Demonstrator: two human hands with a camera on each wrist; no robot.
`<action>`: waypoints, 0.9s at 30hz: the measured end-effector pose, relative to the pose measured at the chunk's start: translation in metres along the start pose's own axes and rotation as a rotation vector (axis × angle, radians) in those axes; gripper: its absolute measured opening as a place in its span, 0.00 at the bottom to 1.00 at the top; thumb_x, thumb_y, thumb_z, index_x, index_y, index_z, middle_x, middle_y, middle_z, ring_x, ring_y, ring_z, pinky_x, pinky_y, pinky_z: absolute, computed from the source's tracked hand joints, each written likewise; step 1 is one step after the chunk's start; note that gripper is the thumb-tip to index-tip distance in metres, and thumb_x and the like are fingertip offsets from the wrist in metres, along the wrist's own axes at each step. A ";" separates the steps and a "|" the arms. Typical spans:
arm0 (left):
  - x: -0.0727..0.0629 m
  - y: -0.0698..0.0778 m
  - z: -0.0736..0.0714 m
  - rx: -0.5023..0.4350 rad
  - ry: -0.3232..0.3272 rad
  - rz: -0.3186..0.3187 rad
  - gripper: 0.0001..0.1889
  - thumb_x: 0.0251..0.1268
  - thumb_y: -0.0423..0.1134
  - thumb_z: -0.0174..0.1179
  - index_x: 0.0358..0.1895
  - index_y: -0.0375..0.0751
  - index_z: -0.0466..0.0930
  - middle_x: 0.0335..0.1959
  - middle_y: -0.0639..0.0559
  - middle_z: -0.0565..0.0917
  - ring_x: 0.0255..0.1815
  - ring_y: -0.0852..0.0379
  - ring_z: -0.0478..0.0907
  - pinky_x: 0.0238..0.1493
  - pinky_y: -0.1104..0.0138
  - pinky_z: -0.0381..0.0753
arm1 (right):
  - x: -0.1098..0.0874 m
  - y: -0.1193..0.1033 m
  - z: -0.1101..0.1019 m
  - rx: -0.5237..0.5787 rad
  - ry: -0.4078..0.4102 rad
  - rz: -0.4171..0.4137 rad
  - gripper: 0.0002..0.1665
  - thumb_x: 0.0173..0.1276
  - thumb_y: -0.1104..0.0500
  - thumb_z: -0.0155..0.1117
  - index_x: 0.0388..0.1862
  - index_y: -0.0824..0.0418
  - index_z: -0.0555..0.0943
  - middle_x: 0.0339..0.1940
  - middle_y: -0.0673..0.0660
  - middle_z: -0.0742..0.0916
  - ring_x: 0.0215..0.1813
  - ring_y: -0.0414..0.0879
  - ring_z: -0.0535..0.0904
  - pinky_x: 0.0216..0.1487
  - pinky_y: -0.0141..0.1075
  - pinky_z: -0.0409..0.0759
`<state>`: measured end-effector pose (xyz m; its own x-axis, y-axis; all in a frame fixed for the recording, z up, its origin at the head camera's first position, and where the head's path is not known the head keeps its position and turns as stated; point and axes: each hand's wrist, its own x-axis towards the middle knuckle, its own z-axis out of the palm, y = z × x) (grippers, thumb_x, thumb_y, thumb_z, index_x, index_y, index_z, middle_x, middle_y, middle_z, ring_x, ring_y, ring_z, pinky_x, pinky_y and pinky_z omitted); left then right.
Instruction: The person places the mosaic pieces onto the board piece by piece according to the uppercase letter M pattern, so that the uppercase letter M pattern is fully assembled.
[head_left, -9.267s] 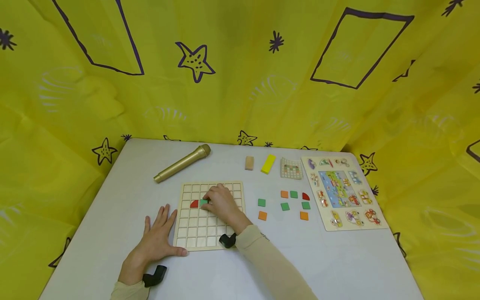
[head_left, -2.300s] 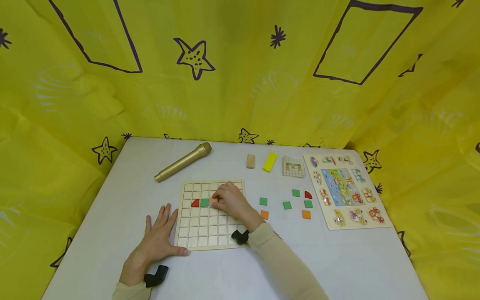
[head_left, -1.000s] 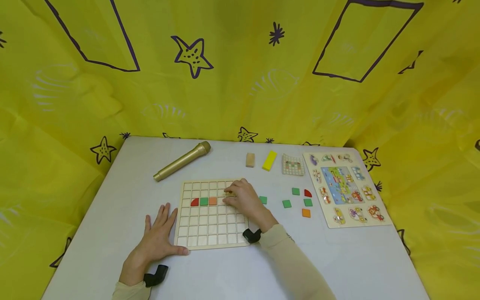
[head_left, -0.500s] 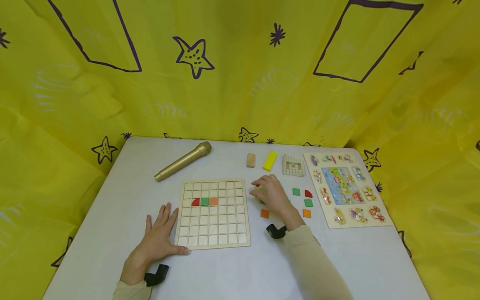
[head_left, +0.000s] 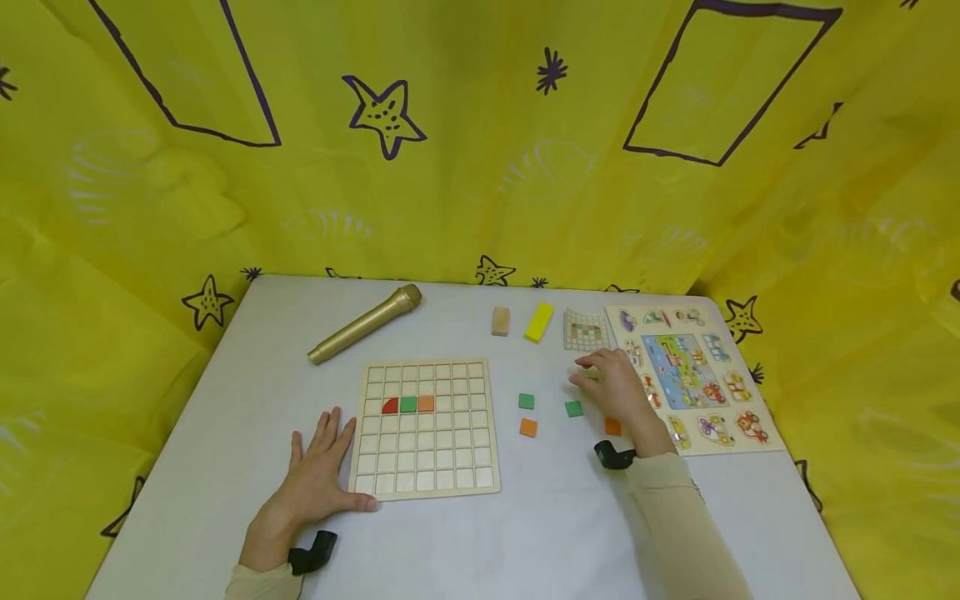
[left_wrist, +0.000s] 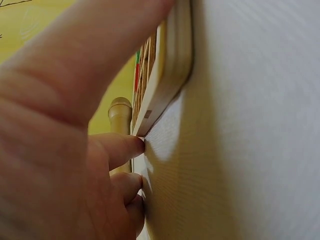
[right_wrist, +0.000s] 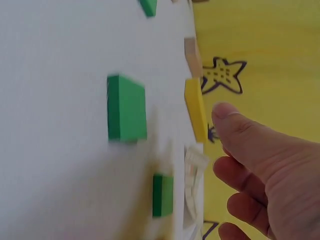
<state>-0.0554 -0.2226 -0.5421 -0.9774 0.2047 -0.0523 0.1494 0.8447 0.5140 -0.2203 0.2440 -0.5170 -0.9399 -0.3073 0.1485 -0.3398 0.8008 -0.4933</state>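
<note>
My left hand (head_left: 318,475) lies with fingers spread at the left edge of a wooden grid board (head_left: 425,492), thumb at its front corner. In one row of the board sit a red quarter-circle piece (head_left: 390,406), a green square tile (head_left: 408,404) and an orange square tile (head_left: 426,403). My right hand (head_left: 618,387) hovers over the loose pieces at the right, thumb and fingers apart, holding nothing. Near it lie a green tile (head_left: 573,408) and a partly covered orange tile (head_left: 612,427). In the right wrist view another green tile (right_wrist: 163,195) shows below the hand.
Further left lie a green tile (head_left: 527,401) and an orange tile (head_left: 528,427). Behind are a gold microphone (head_left: 365,323), a tan block (head_left: 500,321), a yellow block (head_left: 538,322) and a grid pattern card (head_left: 586,330). A picture puzzle board (head_left: 720,433) lies at the right.
An orange tile from the loose pieces was set on the board beside the green one. My right hand then let go and moved right over the loose pieces. The left hand stayed put.
</note>
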 end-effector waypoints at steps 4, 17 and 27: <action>0.001 0.001 0.000 0.006 -0.010 -0.011 0.72 0.27 0.74 0.72 0.74 0.26 0.54 0.76 0.27 0.44 0.76 0.32 0.37 0.65 0.34 0.25 | -0.005 0.011 -0.006 -0.012 0.008 -0.008 0.19 0.61 0.56 0.74 0.46 0.67 0.85 0.48 0.63 0.85 0.48 0.58 0.73 0.51 0.51 0.70; -0.001 0.002 -0.001 -0.004 -0.002 0.000 0.71 0.29 0.74 0.71 0.73 0.26 0.54 0.75 0.27 0.44 0.76 0.32 0.36 0.63 0.32 0.26 | -0.014 0.028 -0.004 -0.053 -0.047 -0.006 0.20 0.60 0.55 0.74 0.46 0.67 0.86 0.44 0.62 0.84 0.43 0.57 0.72 0.42 0.48 0.68; -0.001 0.002 -0.002 0.000 -0.009 -0.008 0.71 0.29 0.74 0.71 0.74 0.26 0.54 0.75 0.27 0.44 0.76 0.33 0.36 0.64 0.33 0.27 | -0.013 0.032 -0.002 -0.082 -0.047 -0.010 0.17 0.60 0.58 0.75 0.44 0.66 0.86 0.43 0.62 0.84 0.41 0.56 0.71 0.38 0.46 0.67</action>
<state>-0.0542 -0.2222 -0.5397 -0.9773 0.2019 -0.0643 0.1411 0.8464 0.5135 -0.2186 0.2742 -0.5332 -0.9347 -0.3375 0.1114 -0.3520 0.8364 -0.4201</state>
